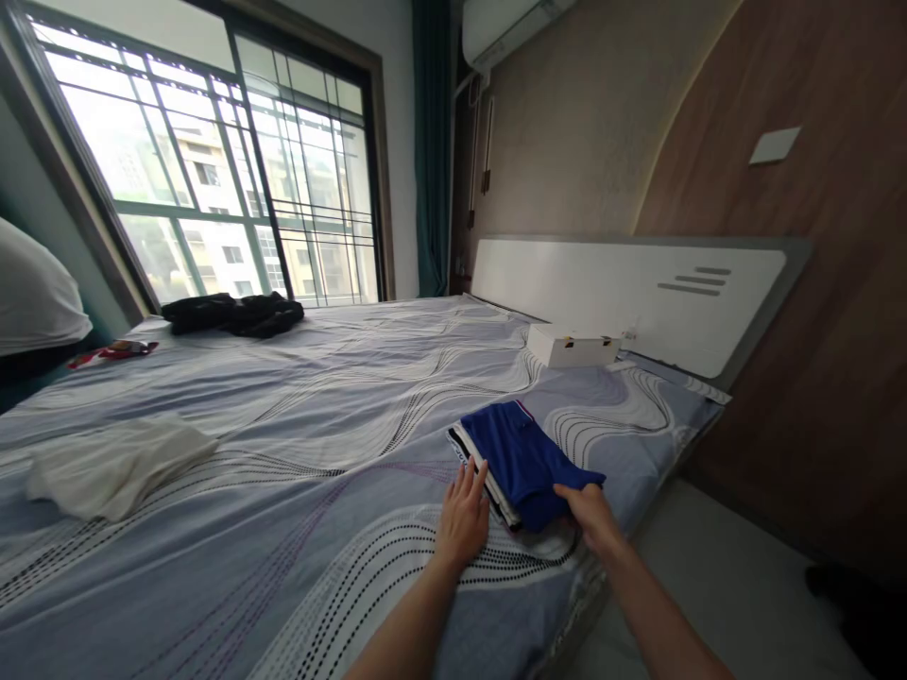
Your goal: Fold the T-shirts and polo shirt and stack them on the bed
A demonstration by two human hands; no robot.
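A blue garment (pixel 521 458) lies folded on top of white and black folded cloth (pixel 488 480), near the bed's right edge. My left hand (pixel 464 515) rests flat with its fingers spread, the fingertips touching the left edge of the folded cloth. At the blue garment's near right corner, my right hand (pixel 590 510) pinches the fabric between thumb and fingers. The blue garment hides most of the cloth under it.
On the bed (pixel 298 529) are a crumpled white cloth (pixel 124 463) at left, black clothing (pixel 237 314) at the far side, a red packet (pixel 117 350) and a white box (pixel 573 347) near the headboard (pixel 602 288). A person in white (pixel 35 293) is at far left.
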